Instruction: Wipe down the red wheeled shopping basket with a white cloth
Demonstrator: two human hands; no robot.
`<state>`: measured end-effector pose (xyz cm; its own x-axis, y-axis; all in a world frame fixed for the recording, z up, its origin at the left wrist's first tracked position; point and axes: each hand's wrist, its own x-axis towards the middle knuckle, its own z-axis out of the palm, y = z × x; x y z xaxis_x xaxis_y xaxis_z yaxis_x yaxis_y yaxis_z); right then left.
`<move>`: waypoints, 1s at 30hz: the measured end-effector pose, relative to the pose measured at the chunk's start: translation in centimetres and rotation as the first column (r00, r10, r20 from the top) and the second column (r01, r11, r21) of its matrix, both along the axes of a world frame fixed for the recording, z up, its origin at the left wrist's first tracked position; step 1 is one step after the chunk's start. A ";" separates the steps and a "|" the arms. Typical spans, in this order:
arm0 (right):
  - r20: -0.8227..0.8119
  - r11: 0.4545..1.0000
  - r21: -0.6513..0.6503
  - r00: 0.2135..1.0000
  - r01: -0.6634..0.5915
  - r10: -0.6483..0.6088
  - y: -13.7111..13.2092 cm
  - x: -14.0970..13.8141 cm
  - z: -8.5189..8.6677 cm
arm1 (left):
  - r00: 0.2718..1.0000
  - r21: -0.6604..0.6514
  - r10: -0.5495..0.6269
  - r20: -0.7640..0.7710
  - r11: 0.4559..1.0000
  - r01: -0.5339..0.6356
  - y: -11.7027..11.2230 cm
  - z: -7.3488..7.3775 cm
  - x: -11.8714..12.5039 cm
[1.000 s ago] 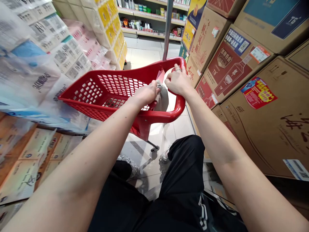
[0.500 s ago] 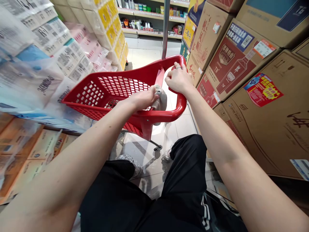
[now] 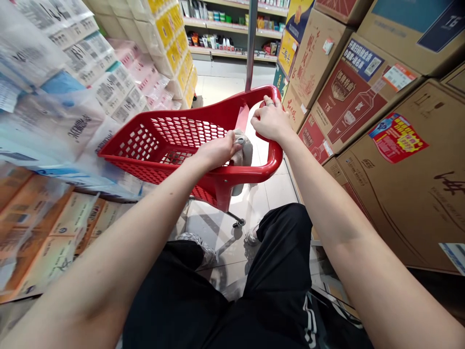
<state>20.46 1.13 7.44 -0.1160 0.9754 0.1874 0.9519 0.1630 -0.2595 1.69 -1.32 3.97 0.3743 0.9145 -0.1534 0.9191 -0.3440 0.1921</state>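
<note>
Since the shopping cart (image 3: 181, 133) stands on casters between cardboard boxes (image 3: 395, 189) and wrapped packs (image 3: 78, 53), it could roll, so steadying it probably matters most. The right hand (image 3: 272, 120), fingers curled around the far part of the handle (image 3: 276, 150), would do well to bear down firmly rather than push. The left hand (image 3: 218, 150) grasps a cloth (image 3: 246, 150) at the basket's rear edge, just inside the handle loop; even pressure, with the cloth bunched under the fingertips and its loose end kept clear of the holes, seems best.

The cart is glossy red, its basket walls patterned with rows of openings. Its handle is thick, smooth and rounded at the corners. The cloth looks pale grey, soft and crumpled, part of it showing below the near rail; its underside is hidden.
</note>
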 end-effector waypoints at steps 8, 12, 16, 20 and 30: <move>-0.002 1.000 -0.002 1.000 0.002 -0.002 0.5 0.2 -0.1 | 0.969 0.255 0.156 0.191 0.946 -0.202 -0.2 -1.2 -0.6; -0.018 1.000 0.002 1.000 -0.002 0.002 0.7 0.1 -0.2 | 0.946 0.336 0.078 0.314 0.923 -0.188 -0.7 -1.0 -0.9; -0.009 1.000 0.001 1.000 0.002 -0.002 0.7 0.1 -0.2 | 0.954 0.103 -0.060 0.292 0.994 0.031 -0.7 -0.3 -0.4; -0.004 1.000 0.003 1.000 0.010 -0.010 0.6 0.1 -0.1 | 0.961 0.017 -0.095 0.259 0.995 0.094 -0.2 0.0 -0.8; -0.037 1.000 0.006 0.999 -0.005 0.005 0.8 0.4 -0.3 | 0.852 0.168 -0.210 0.479 0.975 0.146 -2.1 0.9 -7.5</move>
